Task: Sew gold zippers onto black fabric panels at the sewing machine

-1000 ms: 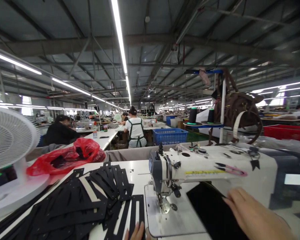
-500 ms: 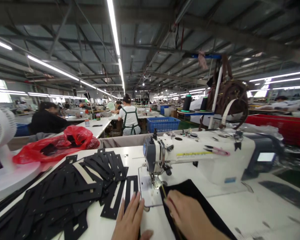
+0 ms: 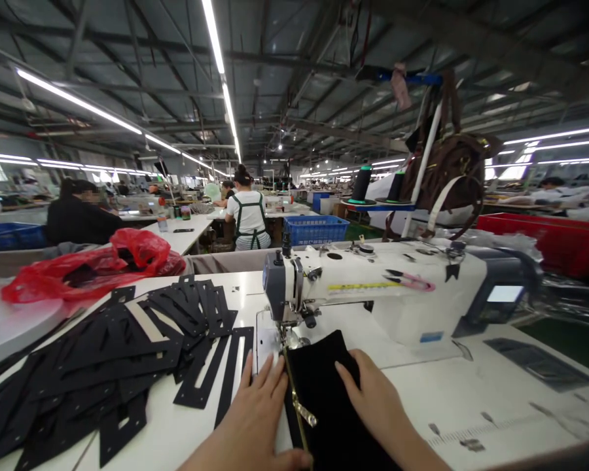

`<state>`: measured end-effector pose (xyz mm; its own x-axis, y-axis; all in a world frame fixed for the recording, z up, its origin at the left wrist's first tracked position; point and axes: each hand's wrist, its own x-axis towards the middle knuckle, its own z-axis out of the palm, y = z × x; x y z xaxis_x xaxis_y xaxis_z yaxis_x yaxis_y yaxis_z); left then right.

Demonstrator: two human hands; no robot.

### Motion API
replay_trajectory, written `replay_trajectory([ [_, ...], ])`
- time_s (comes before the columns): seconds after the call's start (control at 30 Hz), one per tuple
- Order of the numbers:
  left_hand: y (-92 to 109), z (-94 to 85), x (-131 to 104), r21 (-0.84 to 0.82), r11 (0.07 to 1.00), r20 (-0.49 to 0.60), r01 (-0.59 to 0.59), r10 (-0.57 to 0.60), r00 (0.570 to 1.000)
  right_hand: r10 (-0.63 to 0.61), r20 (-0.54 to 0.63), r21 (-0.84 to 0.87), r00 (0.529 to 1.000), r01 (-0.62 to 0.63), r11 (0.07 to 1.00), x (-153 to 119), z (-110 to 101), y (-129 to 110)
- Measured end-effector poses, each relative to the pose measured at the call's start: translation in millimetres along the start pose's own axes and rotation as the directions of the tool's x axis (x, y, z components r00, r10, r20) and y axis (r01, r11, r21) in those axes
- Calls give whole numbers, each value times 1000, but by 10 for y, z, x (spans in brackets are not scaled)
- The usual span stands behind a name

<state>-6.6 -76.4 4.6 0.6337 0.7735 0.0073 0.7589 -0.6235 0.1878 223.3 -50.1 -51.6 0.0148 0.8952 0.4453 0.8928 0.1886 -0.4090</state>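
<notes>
A black cloth [image 3: 321,386] lay on the white table [image 3: 471,399] between the two hands, its far left corner just beside the presser foot [image 3: 285,338] of the sewing machine [image 3: 402,288]. Along its left edge ran a gold zip [image 3: 291,384], with a shiny zip pull [image 3: 305,412] lying slanted over the cloth.

The left hand [image 3: 255,409] was palm down and flat, its fingers somewhat spread and pointing toward the presser foot. The cloth was to the right of this hand; the fingertips reached close to the zip, and the thumb stretched across toward its near end.

The right hand [image 3: 377,396] was at the cloth's right edge, so the cloth lay to its left. Its thumb rested over the cloth, apart from the forefinger; the other fingers were hidden, so whether it pinched the edge could not be told.

Left of the left hand, flat black pieces [image 3: 118,347] with long slots were heaped loosely, one slotted strip lying just beside the fingers. A red plastic bag [image 3: 137,255] sat behind the heap. On the machine's arm lay pink-handled snips [image 3: 417,281], near a yellow measuring strip [image 3: 351,286].
</notes>
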Motion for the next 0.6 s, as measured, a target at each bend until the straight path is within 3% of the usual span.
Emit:
replay_trajectory([
  [0.17, -357, 413, 103, 127, 992, -12, -14, 16, 1000, 11, 6, 261, 1000, -12, 965, 134, 13, -50],
  [0.27, -484, 589, 194, 197, 980, -57, 0, 12, 998, 89, 149, 439, 985, -146, 887, 240, -25, 38],
  [0.37, -552, 621, 210, 252, 966, -111, -54, 85, 990, 126, 323, 558, 938, -296, 776, 292, -69, 74],
  [0.43, -602, 629, 193, 303, 949, -182, -89, 149, 972, 105, 388, 566, 916, -327, 757, 289, -86, 79],
  [0.5, -654, 658, 174, 348, 934, -240, -85, 176, 955, 74, 359, 532, 930, -269, 803, 260, -72, 114],
  [0.6, -697, 701, 162, 348, 934, -239, -84, 175, 955, 67, 198, 405, 978, -144, 903, 178, 16, 250],
])
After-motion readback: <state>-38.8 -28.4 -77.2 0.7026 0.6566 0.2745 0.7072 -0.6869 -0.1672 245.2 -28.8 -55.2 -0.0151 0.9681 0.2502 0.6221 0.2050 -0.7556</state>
